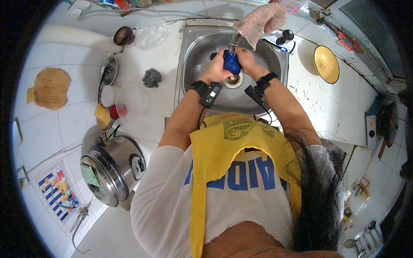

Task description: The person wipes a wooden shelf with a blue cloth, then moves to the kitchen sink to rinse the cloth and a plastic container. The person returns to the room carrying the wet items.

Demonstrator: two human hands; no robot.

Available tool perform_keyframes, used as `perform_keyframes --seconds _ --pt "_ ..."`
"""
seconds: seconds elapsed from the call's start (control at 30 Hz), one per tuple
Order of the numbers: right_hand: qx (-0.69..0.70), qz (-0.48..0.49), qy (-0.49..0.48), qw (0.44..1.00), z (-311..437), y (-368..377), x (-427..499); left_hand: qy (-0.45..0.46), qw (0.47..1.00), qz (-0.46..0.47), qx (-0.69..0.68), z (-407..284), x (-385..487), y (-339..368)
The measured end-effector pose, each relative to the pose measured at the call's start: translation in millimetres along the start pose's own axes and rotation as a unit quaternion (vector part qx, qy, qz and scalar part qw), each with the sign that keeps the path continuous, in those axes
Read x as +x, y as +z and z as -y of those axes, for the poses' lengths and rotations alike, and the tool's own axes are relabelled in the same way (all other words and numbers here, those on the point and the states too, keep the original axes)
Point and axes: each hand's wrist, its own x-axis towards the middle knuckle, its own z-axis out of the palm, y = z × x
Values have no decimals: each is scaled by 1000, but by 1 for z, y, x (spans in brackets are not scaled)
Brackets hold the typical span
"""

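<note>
A wet, dark blue cloth [231, 63] is bunched between my two hands over the stainless steel sink [196, 87]. My left hand [216, 68] grips its left side, and a small end of cloth pokes out past the fingers. On the other side, my right hand [248, 64] holds the cloth too, slightly blurred. The metal faucet [235, 39] comes down right above the cloth, and water seems to run onto it. A pink towel [259, 22] is draped over the faucet. Below my hands shows the sink drain [232, 80].
Left of the sink lie a steel wool scourer [151, 77], a clear plastic bag [152, 37] and a transparent plastic tub [130, 103]. An electric pressure cooker [113, 167] stands nearer me. Rightward are a yellow enamel bowl [326, 64], a black-handled brush [285, 37] and a stove [372, 124].
</note>
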Motion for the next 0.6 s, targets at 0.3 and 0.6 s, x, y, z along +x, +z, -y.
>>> perform_keyframes --seconds 0.3,0.6 --pt "260 102 58 958 32 -35 -18 -80 979 -146 120 -31 -23 -13" --pt "242 73 -14 967 37 -44 -26 41 889 -228 395 -37 -16 -40"
